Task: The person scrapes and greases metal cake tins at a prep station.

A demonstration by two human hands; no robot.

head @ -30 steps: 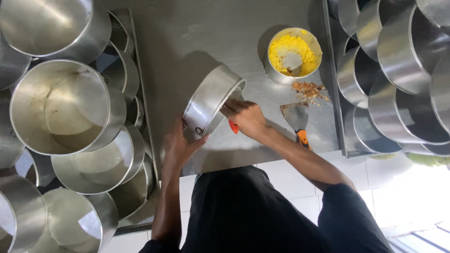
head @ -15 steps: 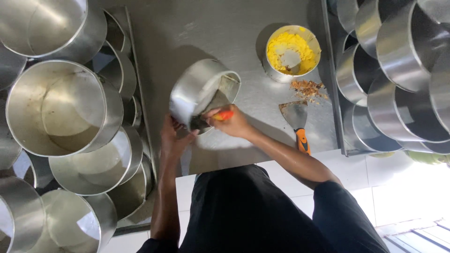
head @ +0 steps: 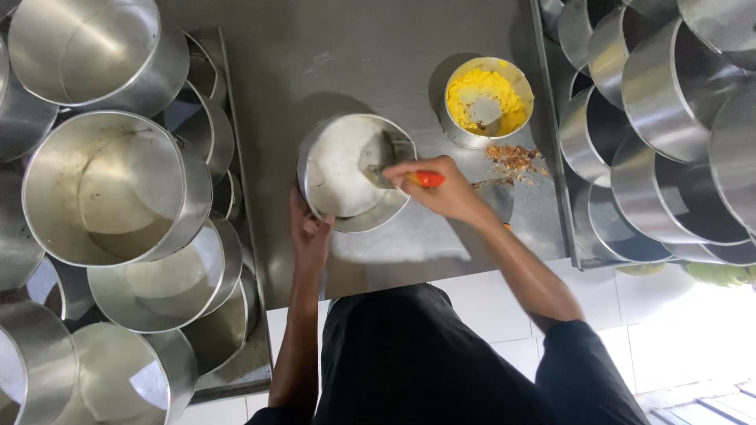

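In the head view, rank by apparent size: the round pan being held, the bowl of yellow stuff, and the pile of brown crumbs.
1. Round metal pan
2. Bowl of yellow paste, clearly smaller across
3. Brown crumbs, smallest
All sit on one counter, so the ranking seems fair.

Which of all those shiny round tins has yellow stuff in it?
The small tin on the table, past the right hand. It alone holds yellow stuff; the tin being worked on and the stacked ones look empty.
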